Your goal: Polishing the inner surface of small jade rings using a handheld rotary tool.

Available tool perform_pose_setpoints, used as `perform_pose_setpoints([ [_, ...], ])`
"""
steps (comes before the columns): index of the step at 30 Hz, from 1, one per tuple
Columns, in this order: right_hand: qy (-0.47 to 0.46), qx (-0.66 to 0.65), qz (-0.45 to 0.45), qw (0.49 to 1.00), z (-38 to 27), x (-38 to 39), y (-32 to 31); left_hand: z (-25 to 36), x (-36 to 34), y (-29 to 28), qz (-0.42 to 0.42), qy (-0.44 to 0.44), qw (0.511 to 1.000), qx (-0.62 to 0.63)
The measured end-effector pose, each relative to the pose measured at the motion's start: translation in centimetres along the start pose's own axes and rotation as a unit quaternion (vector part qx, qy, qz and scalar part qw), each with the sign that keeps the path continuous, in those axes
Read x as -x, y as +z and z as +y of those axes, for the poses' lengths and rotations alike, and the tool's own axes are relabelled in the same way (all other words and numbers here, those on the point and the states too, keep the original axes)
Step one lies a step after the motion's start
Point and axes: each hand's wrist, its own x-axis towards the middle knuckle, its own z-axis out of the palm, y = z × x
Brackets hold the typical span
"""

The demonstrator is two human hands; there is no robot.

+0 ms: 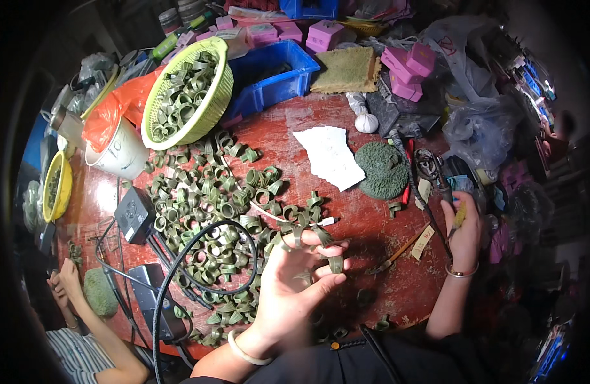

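Observation:
My left hand [295, 281] is raised palm-up over the red table [371, 281], with several green wax rings [335, 262] on its fingers and between the fingertips. My right hand [464, 233] reaches to the table's right edge and grips a small yellowish tool [460, 217]. A big heap of green wax rings [212, 217] spreads over the table left of my left hand. A thin stick-like tool [397, 253] lies on the table between my two hands.
A yellow-green basket [221, 89] of rings leans at the back left, by a blue crate [275, 73] and a white bucket [119, 153]. Black cables [173, 275] and boxes lie front left. A green wax lump [381, 169], white paper [330, 157], pink boxes [407, 67]. Another person's hands [64, 281] at far left.

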Motion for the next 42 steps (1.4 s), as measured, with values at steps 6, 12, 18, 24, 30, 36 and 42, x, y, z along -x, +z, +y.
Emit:
perform_pose_setpoints([
  [6, -0.095, 0.153, 0.038, 0.983, 0.4, 0.1, 1.1, -0.2, 0.1, -0.4, 0.024, 0.003, 1.0, 0.002],
  [12, -0.212, -0.092, 0.024, 0.973, -6.0, 2.6, -0.6, -0.7, -0.3, -0.8, 0.083, 0.006, 0.996, -0.015],
  [18, -0.322, -0.061, 0.029, 0.944, -6.9, 3.4, -0.3, -1.1, -0.6, -0.5, 0.118, 0.033, 0.991, -0.055],
  [24, -0.335, -0.049, 0.005, 0.941, -7.4, 3.4, -0.5, -0.9, -0.4, -0.4, 0.113, 0.029, 0.991, -0.059],
  [30, -0.338, -0.043, -0.004, 0.94, -7.1, 3.3, -0.4, -1.3, -0.8, -0.5, 0.095, 0.052, 0.992, -0.064],
  [36, -0.347, -0.046, -0.003, 0.937, -7.6, 3.2, -0.3, -1.1, -0.3, -0.6, 0.094, 0.074, 0.991, -0.057],
  [42, -0.34, -0.031, -0.01, 0.94, -7.4, 3.3, -0.5, -1.3, -0.5, -0.5, 0.099, 0.06, 0.992, -0.058],
])
